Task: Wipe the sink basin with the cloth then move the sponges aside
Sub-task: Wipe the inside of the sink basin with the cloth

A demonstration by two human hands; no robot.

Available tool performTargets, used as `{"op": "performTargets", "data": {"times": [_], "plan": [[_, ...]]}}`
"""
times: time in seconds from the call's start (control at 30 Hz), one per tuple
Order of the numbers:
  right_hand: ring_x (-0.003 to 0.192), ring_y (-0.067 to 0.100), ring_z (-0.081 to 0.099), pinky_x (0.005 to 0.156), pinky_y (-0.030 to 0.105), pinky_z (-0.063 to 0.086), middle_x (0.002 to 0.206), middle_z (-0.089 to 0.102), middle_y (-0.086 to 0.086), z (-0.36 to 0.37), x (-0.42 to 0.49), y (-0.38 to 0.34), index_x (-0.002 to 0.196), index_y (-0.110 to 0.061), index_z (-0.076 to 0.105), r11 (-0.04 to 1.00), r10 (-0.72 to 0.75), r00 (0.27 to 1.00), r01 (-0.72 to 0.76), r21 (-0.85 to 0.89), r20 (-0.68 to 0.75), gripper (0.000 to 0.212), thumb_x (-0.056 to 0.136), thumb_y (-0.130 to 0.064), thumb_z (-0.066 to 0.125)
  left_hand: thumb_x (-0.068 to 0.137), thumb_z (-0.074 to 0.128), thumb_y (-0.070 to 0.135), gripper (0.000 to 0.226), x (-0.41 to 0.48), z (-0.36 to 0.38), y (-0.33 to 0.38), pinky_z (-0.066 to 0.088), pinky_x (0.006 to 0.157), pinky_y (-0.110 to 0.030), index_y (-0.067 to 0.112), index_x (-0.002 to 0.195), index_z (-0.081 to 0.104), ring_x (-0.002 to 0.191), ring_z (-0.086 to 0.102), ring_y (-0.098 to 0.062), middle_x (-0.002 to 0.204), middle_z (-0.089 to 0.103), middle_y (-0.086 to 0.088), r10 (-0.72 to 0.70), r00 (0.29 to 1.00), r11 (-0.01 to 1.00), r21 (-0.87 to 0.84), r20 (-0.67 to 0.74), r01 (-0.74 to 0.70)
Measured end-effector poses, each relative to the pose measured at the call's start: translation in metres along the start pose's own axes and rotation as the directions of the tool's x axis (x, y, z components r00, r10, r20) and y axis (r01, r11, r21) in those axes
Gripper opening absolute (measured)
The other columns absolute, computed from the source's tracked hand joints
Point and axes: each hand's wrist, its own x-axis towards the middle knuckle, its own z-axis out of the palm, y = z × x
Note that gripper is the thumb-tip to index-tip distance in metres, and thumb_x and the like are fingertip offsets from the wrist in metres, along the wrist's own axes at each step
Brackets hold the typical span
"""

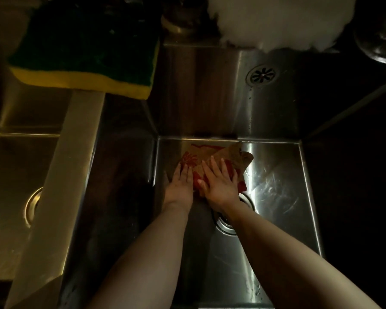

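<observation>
Left hand (pixel 181 182), right hand (pixel 221 185): grip flat-open, pressing red-and-tan patterned cloth (pixel 228 152) onto stainless steel sink basin (pixel 276 175) (nothing clasped). Risk: unpinched cloth bunches, slips free.

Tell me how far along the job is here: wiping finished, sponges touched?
Nothing looks finished. In hand: left hand and right hand press the cloth flat on the sink basin floor near its far wall; smears to the right suggest some wiping. Left: the green-and-yellow sponge lies untouched on the ledge at upper left.
</observation>
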Motion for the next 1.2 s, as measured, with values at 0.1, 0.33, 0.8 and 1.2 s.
{"op": "performTargets", "data": {"times": [0.1, 0.33, 0.8, 1.2], "plan": [[0.144, 0.02, -0.012, 0.112, 0.05, -0.007, 0.159, -0.002, -0.004, -0.002, 0.016, -0.005, 0.148, -0.032, 0.008, 1.0, -0.008, 1.0, 0.008, 0.023, -0.021, 0.058, 0.097, -0.048, 0.03, 0.101, 0.028, 0.024, 0.062, 0.014, -0.007, -0.009, 0.002, 0.113, -0.053, 0.012, 0.148, -0.011, 0.144, -0.013, -0.021, 0.159, -0.01, -0.002, -0.019, 1.0, 1.0, -0.001, -0.004, 0.019], [0.144, 0.019, -0.007, 0.112, 0.051, -0.001, 0.159, 0.005, -0.006, -0.003, 0.03, -0.006, 0.147, -0.036, 0.016, 1.0, -0.011, 0.999, 0.012, 0.021, -0.048, 0.057, 0.095, -0.051, 0.033, 0.101, 0.028, 0.03, 0.063, 0.019, -0.007, -0.024, 0.008, 0.116, -0.049, 0.02, 0.148, -0.013, 0.145, -0.01, -0.019, 0.158, -0.012, 0.004, -0.004, 1.0, 0.991, -0.131, 0.003, 0.004], [0.133, 0.02, 0.025, 0.101, 0.053, 0.023, 0.142, 0.037, -0.005, -0.016, 0.005, -0.007, 0.127, -0.033, 0.043, 0.997, -0.077, 0.989, 0.079, 0.012, -0.125, 0.041, 0.088, -0.034, 0.055, 0.102, 0.027, 0.026, 0.063, -0.013, 0.014, -0.014, 0.012, 0.116, -0.047, 0.022, 0.147, -0.017, 0.144, -0.014, -0.016, 0.157, -0.018, 0.007, 0.03, 0.999, 0.943, -0.331, 0.012, -0.024], [0.13, 0.023, 0.03, 0.096, 0.049, 0.028, 0.139, 0.042, -0.006, -0.039, -0.004, 0.047, 0.122, -0.033, 0.048, 1.0, 0.013, 0.991, -0.016, -0.02, -0.136, 0.035, 0.088, -0.034, 0.056, 0.1, 0.032, 0.017, 0.063, 0.0, -0.003, 0.03, 0.009, 0.118, -0.035, 0.019, 0.149, -0.008, 0.145, -0.007, -0.016, 0.158, -0.01, 0.004, 0.21, 0.977, 0.892, -0.406, -0.021, -0.2]]}}
